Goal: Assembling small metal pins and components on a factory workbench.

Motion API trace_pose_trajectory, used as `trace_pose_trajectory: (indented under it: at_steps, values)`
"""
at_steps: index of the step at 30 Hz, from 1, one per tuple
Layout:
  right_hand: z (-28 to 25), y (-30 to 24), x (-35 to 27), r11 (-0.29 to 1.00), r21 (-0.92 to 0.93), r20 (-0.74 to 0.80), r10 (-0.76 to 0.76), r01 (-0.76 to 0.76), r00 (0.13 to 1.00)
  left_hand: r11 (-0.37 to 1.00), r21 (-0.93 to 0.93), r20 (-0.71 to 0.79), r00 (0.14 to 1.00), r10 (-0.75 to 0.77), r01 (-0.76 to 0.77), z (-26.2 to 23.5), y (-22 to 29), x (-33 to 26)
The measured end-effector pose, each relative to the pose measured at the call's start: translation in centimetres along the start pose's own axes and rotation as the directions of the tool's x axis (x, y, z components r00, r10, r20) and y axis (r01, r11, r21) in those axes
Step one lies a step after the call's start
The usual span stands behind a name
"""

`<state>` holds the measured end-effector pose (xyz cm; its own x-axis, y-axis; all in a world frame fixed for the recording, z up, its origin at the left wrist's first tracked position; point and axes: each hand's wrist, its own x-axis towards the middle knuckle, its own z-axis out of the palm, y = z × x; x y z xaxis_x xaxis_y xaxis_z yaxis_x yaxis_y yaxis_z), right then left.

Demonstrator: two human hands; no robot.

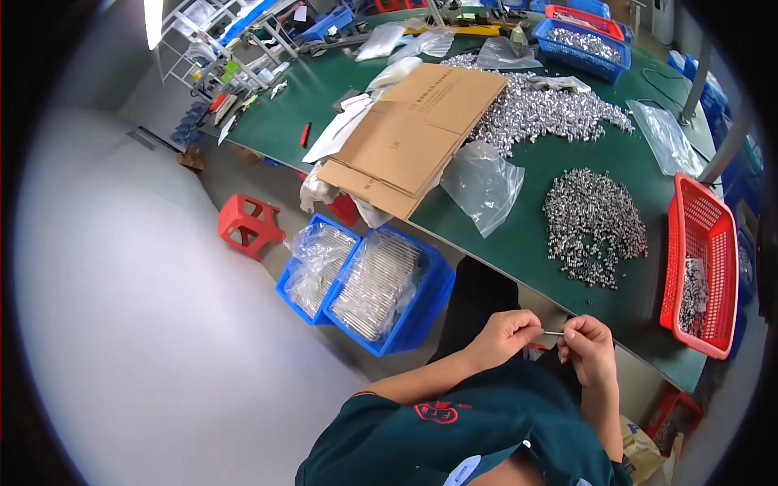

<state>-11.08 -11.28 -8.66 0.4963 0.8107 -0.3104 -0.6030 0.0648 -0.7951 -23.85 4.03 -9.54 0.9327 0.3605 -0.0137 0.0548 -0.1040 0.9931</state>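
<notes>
Over my lap, just off the table's near edge, my left hand [512, 330] and my right hand [587, 342] face each other. Between their pinched fingertips runs a thin metal rod [553, 333], gripped at both ends; whether a small part sits on it is hidden by the fingers. Beyond my hands, a heap of small silvery metal sleeves [596, 215] is spread on the green table [535, 251]. One loose sleeve lies close to the table edge above my right hand.
Right of the heap stands a red plastic basket [703, 243] with small metal parts. A flattened cardboard box [413, 130], a clear plastic bag [484, 182] and a larger shiny heap [543, 113] lie further off. Blue crates [429, 300] of rods and a red stool [247, 227] stand left.
</notes>
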Motion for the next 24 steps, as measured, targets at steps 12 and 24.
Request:
trace_pose_trajectory:
  at_steps: [12,24]
  values:
    - [1.9,-0.6,-0.5,0.589,-0.758,-0.062,-0.495,0.282,0.867,0.940,-0.283,0.107,0.980,-0.168,0.192,0.7,-1.8,0.4]
    - [0.4,-2.2,-1.2,0.402,-0.796,0.276,-0.423,0.452,0.863,0.756,-0.533,0.363,0.910,-0.202,0.381,0.7,-3.2,0.3]
